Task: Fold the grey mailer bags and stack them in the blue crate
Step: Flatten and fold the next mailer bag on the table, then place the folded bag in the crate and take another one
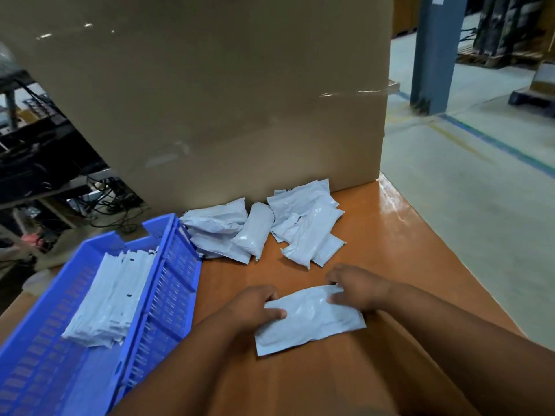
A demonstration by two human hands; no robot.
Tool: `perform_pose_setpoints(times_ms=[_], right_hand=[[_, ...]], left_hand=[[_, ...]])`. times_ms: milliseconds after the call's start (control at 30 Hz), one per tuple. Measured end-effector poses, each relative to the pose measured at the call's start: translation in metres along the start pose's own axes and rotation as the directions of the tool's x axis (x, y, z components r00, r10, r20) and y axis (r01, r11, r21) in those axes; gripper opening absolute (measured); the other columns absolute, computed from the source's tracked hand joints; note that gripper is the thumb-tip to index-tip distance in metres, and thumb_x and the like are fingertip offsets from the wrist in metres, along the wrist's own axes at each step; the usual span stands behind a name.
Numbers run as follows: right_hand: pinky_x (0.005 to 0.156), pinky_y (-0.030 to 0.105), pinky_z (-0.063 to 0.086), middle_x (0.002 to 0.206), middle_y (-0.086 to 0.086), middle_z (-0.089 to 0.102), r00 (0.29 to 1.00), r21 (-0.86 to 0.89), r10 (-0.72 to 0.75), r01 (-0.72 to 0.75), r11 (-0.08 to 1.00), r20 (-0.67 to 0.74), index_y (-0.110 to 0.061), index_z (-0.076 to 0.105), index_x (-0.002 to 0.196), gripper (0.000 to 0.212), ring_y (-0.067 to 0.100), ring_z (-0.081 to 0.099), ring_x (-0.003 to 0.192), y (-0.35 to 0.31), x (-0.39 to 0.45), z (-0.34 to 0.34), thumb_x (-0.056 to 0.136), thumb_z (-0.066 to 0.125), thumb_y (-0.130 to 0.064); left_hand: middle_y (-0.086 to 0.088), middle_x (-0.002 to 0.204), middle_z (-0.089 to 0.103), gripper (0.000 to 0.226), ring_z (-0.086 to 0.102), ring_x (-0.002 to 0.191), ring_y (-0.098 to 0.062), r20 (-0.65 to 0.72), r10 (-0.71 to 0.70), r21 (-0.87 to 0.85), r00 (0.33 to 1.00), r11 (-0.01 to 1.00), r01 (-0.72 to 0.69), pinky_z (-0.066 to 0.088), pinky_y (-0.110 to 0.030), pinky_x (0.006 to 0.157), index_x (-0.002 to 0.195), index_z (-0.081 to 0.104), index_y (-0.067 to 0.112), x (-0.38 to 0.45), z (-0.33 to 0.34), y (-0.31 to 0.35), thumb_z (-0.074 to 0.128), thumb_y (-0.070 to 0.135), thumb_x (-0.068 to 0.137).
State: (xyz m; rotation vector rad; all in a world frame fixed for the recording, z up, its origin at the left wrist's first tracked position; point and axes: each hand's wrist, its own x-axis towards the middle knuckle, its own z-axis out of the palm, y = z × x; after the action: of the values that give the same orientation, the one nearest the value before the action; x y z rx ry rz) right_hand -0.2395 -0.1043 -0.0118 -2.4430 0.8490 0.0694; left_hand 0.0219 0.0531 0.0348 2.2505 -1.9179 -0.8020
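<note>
Where the orange table (375, 223) bears the stock: one grey mailer bag (309, 318) lies flat just right of the blue crate (168, 283). Left hand (255, 307) grips its left end, thumb curled on top; right hand (357, 288) pinches its far right corner. Folded bags (111, 295) stacked inside the crate. Loose bags (264, 226) heaped beyond the crate's far right corner, against a cardboard box (210, 100).

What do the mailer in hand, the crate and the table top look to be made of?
Mailer bag: thin glossy plastic film, judging by its creases and sheen. Blue crate: rigid moulded plastic with slotted walls. Table: smooth orange-brown top with glare; laminate or varnished wood, unclear which.
</note>
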Motion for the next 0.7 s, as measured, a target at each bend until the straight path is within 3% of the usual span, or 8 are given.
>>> perform_pose_setpoints(times_ms=[100, 233, 367, 467, 600, 700], right_hand=[[0.087, 0.035, 0.052, 0.1, -0.017, 0.064, 0.995, 0.042, -0.068, 0.072, 0.997, -0.072, -0.029, 0.069, 0.099, 0.009, 0.007, 0.061, 0.095, -0.007, 0.01, -0.031, 0.096, 0.063, -0.036], [0.082, 0.024, 0.049, 0.103, -0.017, 0.068, 0.961, -0.054, -0.229, 0.223, 0.973, -0.156, -0.029, 0.072, 0.105, 0.009, 0.004, 0.06, 0.093, -0.066, 0.046, -0.093, 0.101, 0.064, -0.028], [0.081, 0.032, 0.05, 0.101, -0.015, 0.067, 0.896, -0.184, -0.392, 0.358, 0.915, -0.206, -0.032, 0.071, 0.104, 0.011, 0.009, 0.062, 0.094, -0.15, 0.096, -0.138, 0.098, 0.063, -0.03], [0.081, 0.036, 0.052, 0.103, -0.009, 0.07, 0.852, -0.267, -0.492, 0.439, 0.858, -0.179, -0.031, 0.07, 0.104, 0.01, 0.016, 0.063, 0.095, -0.221, 0.137, -0.154, 0.096, 0.064, -0.033], [0.079, 0.037, 0.053, 0.099, 0.002, 0.074, 0.791, -0.288, -0.6, 0.551, 0.784, -0.12, -0.025, 0.075, 0.098, 0.008, 0.024, 0.067, 0.092, -0.329, 0.185, -0.143, 0.091, 0.071, -0.023], [0.078, 0.037, 0.054, 0.096, -0.002, 0.073, 0.748, -0.316, -0.657, 0.603, 0.732, -0.095, -0.026, 0.073, 0.094, 0.005, 0.024, 0.068, 0.091, -0.4, 0.205, -0.115, 0.09, 0.072, -0.023]], left_hand=[[0.011, 0.085, 0.062, 0.02, 0.054, 0.077, -0.002, -0.123, -0.004, 0.012, 0.992, 1.0, 0.006, 0.052, -0.038, 0.079, 0.091, 0.057, 0.028, -0.024, -0.024, -0.007, 0.072, 0.041, 0.089], [0.012, 0.073, 0.063, 0.017, 0.056, 0.068, 0.0, -0.344, -0.117, -0.062, 0.932, 0.993, 0.102, 0.046, -0.027, 0.065, 0.083, 0.061, 0.027, -0.064, -0.074, -0.018, 0.077, 0.033, 0.086], [0.008, 0.07, 0.067, 0.019, 0.059, 0.061, -0.004, -0.519, -0.228, -0.106, 0.824, 0.973, 0.203, 0.046, -0.029, 0.062, 0.08, 0.062, 0.027, -0.119, -0.125, -0.044, 0.08, 0.032, 0.084], [0.012, 0.069, 0.065, 0.018, 0.061, 0.062, -0.006, -0.599, -0.309, -0.111, 0.739, 0.946, 0.305, 0.048, -0.032, 0.059, 0.078, 0.062, 0.033, -0.162, -0.151, -0.078, 0.078, 0.042, 0.08], [0.009, 0.064, 0.061, 0.024, 0.054, 0.058, -0.001, -0.661, -0.414, -0.166, 0.626, 0.894, 0.417, 0.04, -0.026, 0.056, 0.075, 0.06, 0.03, -0.222, -0.167, -0.122, 0.081, 0.036, 0.085], [0.011, 0.067, 0.062, 0.021, 0.056, 0.064, -0.003, -0.674, -0.493, -0.194, 0.55, 0.837, 0.512, 0.047, -0.033, 0.062, 0.074, 0.06, 0.03, -0.267, -0.168, -0.155, 0.076, 0.042, 0.081]])
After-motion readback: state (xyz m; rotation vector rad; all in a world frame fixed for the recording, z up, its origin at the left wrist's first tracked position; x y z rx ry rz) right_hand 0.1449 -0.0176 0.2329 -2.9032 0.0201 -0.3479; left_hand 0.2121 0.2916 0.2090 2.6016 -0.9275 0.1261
